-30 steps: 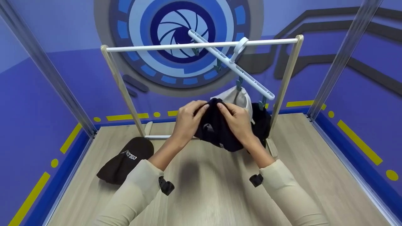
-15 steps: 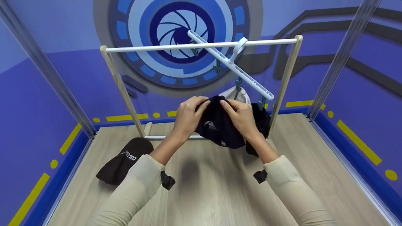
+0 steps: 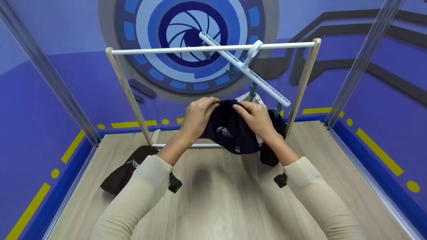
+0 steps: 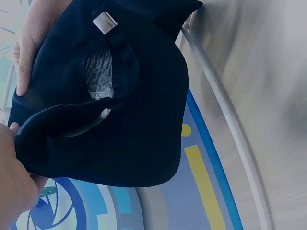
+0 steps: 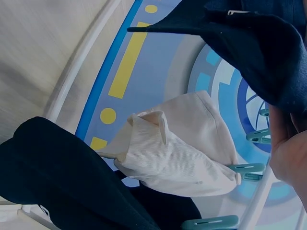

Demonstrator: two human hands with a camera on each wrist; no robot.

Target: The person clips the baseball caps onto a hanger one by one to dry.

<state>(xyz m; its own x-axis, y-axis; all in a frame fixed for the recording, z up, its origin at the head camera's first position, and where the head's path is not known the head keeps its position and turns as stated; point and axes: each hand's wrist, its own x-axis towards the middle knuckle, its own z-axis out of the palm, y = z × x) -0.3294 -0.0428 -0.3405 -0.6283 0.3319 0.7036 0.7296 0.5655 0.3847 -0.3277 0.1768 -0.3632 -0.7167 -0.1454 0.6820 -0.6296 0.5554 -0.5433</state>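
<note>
Both hands hold a dark navy cap (image 3: 230,133) in front of the rack. My left hand (image 3: 196,116) pinches its upper left edge, and my right hand (image 3: 258,120) pinches the upper right. In the left wrist view the cap's back opening and metal buckle (image 4: 105,22) face the camera. Behind the right hand, a white hanger (image 3: 263,83) hooks over the rack bar, tilted down to the right. Green clips (image 5: 248,168) on it grip a cream cap (image 5: 168,148) and, at the end, another dark cap (image 5: 67,177).
A brown cap with white lettering (image 3: 125,173) lies on the wooden tabletop (image 3: 213,206) at the left, partly behind the left sleeve. The rack's wooden posts (image 3: 130,93) and low white crossbar (image 3: 206,145) stand near the back wall. Two more green clips (image 3: 230,70) hang from the hanger's left half.
The held cap has risen slightly and its body is spread wider. Both hands have moved up a little and farther apart, still gripping it.
</note>
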